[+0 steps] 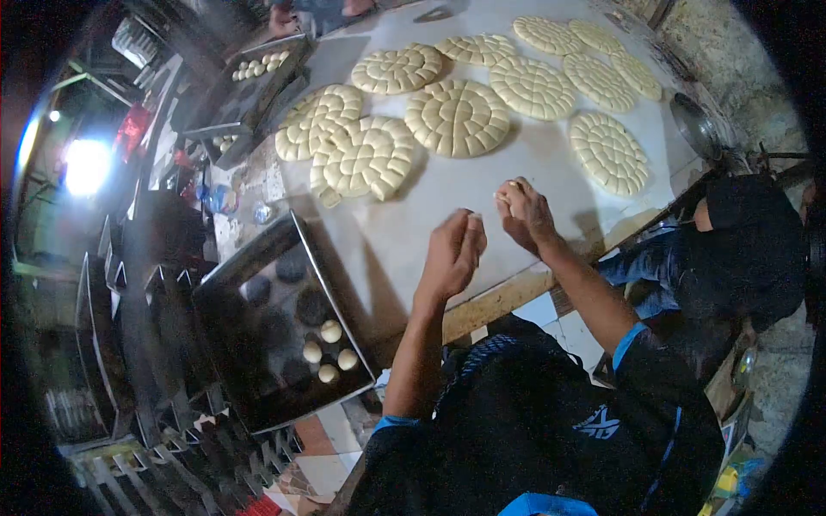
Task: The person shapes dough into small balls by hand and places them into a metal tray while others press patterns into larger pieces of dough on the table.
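Note:
Above the pale work table (pixel 370 228), my left hand (pixel 456 249) is closed, a bit of pale dough showing at its fingertips. Slightly farther forward and to the right, my right hand (pixel 527 213) is curled around a small piece of dough (pixel 514 184), mostly hidden by the fingers. Beyond both hands lies a flat round of dough (pixel 458 119), scored into rings of small pieces. A broken, partly used dough round (pixel 366 159) is ahead to the left. Another scored round (pixel 608 153) rests at the right.
A dark metal tray (pixel 258 344) at the left holds several dough balls (pixel 329 353) in its near corner. Another tray (pixel 245 99) with dough balls stands farther back. More scored rounds (pixel 532 88) cover the far table. A person (pixel 731 249) is at the right.

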`<state>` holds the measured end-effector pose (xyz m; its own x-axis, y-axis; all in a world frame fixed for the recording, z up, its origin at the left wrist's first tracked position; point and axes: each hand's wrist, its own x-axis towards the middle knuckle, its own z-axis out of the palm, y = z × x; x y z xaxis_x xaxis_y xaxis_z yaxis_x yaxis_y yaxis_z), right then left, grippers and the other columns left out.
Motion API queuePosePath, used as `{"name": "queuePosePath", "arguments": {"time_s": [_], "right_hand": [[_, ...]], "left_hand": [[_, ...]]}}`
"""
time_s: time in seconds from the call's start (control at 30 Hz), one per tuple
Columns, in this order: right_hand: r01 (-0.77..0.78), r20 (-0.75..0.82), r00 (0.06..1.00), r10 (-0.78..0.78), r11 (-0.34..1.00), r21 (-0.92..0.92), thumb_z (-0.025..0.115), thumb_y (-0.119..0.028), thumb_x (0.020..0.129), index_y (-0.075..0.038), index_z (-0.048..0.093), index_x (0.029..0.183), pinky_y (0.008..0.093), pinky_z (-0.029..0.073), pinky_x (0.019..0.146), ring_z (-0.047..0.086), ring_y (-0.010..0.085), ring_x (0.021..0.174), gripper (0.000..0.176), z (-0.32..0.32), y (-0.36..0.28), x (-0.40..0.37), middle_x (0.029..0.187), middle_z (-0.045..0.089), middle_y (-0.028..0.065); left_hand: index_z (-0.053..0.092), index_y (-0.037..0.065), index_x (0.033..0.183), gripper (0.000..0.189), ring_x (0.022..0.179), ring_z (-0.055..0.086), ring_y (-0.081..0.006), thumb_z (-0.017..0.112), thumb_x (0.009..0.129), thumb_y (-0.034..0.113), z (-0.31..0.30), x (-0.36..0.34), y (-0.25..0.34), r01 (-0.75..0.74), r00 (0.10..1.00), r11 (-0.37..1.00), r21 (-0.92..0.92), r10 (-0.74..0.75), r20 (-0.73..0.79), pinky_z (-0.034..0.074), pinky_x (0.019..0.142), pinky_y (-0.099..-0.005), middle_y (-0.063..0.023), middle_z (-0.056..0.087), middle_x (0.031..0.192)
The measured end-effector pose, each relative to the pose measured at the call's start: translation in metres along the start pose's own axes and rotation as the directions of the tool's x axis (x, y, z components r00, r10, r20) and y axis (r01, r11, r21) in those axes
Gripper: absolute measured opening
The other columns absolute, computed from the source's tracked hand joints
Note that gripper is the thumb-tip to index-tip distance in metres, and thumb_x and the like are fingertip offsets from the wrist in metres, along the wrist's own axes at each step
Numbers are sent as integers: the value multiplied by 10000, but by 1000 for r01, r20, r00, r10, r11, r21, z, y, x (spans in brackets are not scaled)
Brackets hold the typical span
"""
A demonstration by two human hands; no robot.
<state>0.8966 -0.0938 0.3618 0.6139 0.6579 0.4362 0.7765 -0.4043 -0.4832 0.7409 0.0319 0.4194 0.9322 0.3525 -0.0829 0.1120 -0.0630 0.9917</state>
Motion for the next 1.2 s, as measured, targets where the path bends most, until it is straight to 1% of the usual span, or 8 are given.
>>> {"name": "queuePosePath", "arguments": {"time_s": [0.03,0.13,0.27,0.43,0.8,0.87,1.0,1.2], "right_hand": [[30,-52,998,-26,996,79,582,-104,854,-18,555,944,445,511,714,590,377,798,128,-2,14,8,896,556,175],[-15,-152,987,56,966,258,609,-96,847,-15,562,958,435,482,787,546,368,897,145,0,41,16,904,548,162],[-162,358,932,63,953,255,637,-93,849,-14,577,967,444,450,855,521,374,962,154,17,119,-31,969,553,166],[415,379,826,-417,905,91,668,-199,834,-30,581,975,523,402,918,514,382,956,237,-26,179,-73,1018,538,170],[553,267,799,-539,833,27,612,-233,839,24,642,975,545,374,1053,573,405,1017,292,46,85,-38,991,626,214],[210,588,757,-286,958,195,637,-217,773,-10,627,856,527,399,1017,594,400,969,223,11,106,-28,897,636,187],[270,301,916,-264,963,22,578,-106,814,45,553,994,613,385,939,520,464,993,236,33,180,-18,1053,530,280],[-2,-7,1000,2,1000,20,553,-82,882,-8,529,929,511,379,874,484,381,966,92,94,90,25,955,539,174]], "left_hand": [[573,-15,902,233,678,554,-353,505,999,186,0,22,-11,-290,948,957,22,291,-126,484,659,-418,-168,554,877],[504,-7,1263,446,805,608,-430,569,953,306,-20,61,-77,11,974,792,610,129,-186,519,695,-489,-274,495,1193],[76,-20,1509,964,857,605,-492,652,869,412,3,39,-132,350,894,540,765,51,-445,511,709,-545,-325,454,1263],[632,93,1125,359,1025,512,-340,676,779,181,-2,-55,-154,-76,983,541,838,181,-28,412,920,-477,-119,573,1078],[627,64,990,219,993,559,-338,688,781,86,25,19,-155,118,887,612,782,290,-360,425,920,-451,-125,610,988],[616,44,979,227,999,578,-344,696,773,99,17,-21,-158,18,945,560,829,261,-196,411,981,-476,-138,617,957],[620,66,953,220,906,561,-325,696,772,165,-60,-23,-158,176,902,365,914,312,-298,420,776,-445,-123,611,958],[601,91,960,306,986,546,-344,712,675,80,-20,50,-155,9,804,818,575,336,-490,415,862,-438,-109,617,959]]}}
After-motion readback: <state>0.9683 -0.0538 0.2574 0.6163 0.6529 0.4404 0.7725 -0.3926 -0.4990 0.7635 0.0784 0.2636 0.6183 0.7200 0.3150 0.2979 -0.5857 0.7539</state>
